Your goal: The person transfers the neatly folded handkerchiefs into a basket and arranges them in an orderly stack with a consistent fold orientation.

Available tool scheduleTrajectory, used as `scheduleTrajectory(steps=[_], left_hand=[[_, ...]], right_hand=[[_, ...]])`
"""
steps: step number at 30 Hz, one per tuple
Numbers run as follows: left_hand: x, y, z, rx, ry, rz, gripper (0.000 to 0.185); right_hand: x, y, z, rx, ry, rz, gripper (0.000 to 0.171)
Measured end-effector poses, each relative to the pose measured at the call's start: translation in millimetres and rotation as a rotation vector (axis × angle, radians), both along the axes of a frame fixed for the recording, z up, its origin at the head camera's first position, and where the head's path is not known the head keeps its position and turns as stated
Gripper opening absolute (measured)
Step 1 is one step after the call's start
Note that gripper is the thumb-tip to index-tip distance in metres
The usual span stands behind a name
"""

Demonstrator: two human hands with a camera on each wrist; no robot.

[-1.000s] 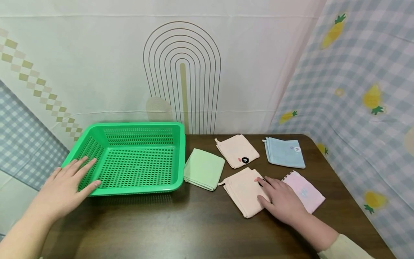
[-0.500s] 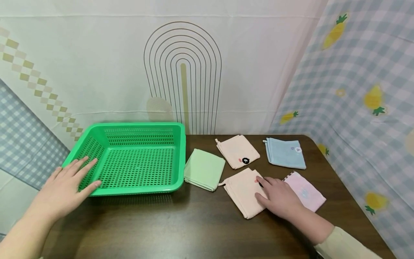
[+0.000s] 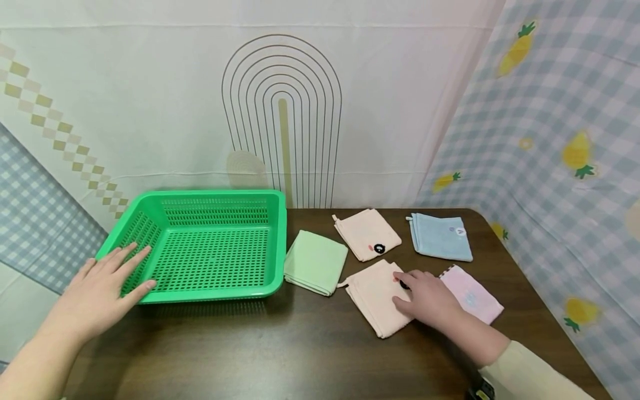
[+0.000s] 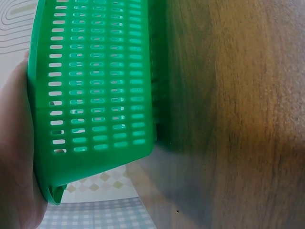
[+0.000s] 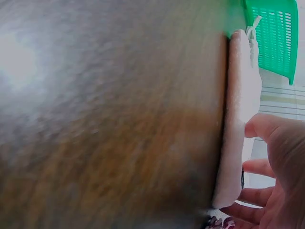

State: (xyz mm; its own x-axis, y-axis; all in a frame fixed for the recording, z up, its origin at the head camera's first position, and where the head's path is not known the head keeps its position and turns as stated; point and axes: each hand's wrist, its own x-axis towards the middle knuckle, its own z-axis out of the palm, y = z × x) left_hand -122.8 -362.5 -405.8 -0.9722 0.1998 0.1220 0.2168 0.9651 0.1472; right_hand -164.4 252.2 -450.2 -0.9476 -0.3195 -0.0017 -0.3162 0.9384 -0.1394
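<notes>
The left hand (image 3: 98,297), fingers apart, rests on the near left rim of a rectangular green plastic basket (image 3: 212,293) on the dark brown wooden table (image 3: 250,350). The right hand (image 3: 432,297), thumb and fingers apart, touches the right side of a folded peach fabric square (image 3: 377,300). Left of that square lies a folded pale green cloth (image 3: 316,261); beyond it, a folded peach cloth (image 3: 367,233); far right, a folded light blue cloth (image 3: 440,238); near right, a folded lilac cloth (image 3: 472,297).
</notes>
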Motion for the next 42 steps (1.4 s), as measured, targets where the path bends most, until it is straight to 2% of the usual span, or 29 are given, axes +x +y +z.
scheduleTrajectory(steps=[6, 17, 23, 32, 42], left_hand=[[-0.4, -2, -2.5, 0.001, 0.005, -0.010, 0.079], [-0.2, -4, -2.6, -0.013, 0.021, -0.017, 0.081], [-0.8, -4, -3.3, -0.012, 0.021, -0.016, 0.081], [-2.1, -4, -4.3, -0.013, 0.018, -0.020, 0.081], [-3.6, -6, -4.4, -0.018, 0.031, -0.030, 0.083]], right_hand=[[-3.0, -3, 1.5, -0.038, -0.056, -0.037, 0.053], [-7.6, -11, 7.0, -0.150, -0.238, -0.130, 0.061], [-11.9, -10, 8.2, -0.181, -0.294, -0.151, 0.066], [-12.2, -8, 8.5, -0.223, -0.336, -0.170, 0.068], [-10.8, -5, 1.0, -0.286, -0.305, -0.143, 0.062]])
